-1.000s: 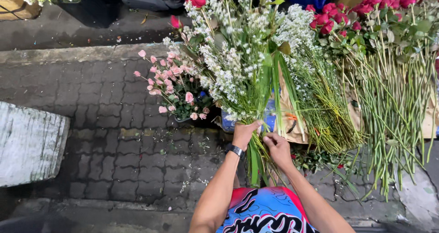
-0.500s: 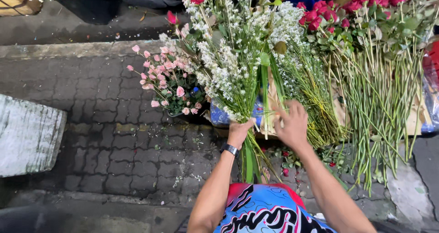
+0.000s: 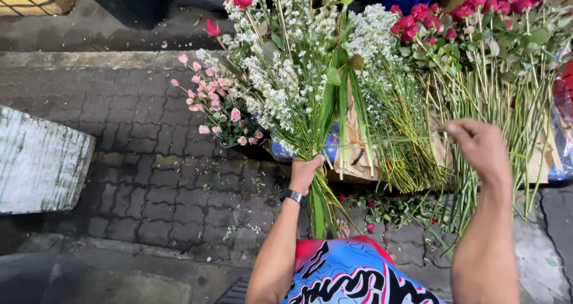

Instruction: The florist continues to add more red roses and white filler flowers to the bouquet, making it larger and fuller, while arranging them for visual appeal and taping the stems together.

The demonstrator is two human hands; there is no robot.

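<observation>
Your left hand [image 3: 305,171] is closed in a fist around the stems of a tall bouquet [image 3: 292,83] of small white flowers and long green blades, holding it upright in front of you; a dark watch [image 3: 293,196] sits on that wrist. Your right hand [image 3: 480,149] is raised to the right, well apart from the bouquet, fingers drawn together in a pinch; it seems to nip a thin green stem, though this is too fine to tell for sure.

The bouquet looks light but top-heavy, with soft, brittle sprays that would likely shed or snap if squeezed. The firm place to hold is low on the bundled stems, where your left hand already has it.

Just behind your right hand lies a bundle of long-stemmed red roses [image 3: 477,17], heads away from you, on brown paper [image 3: 358,143]. Behind the bouquet sits a small bunch of pink spray roses [image 3: 212,104]. Everything rests on dark, wet paving bricks [image 3: 149,178]. A pale weathered block [image 3: 39,160] stands at the far left.
</observation>
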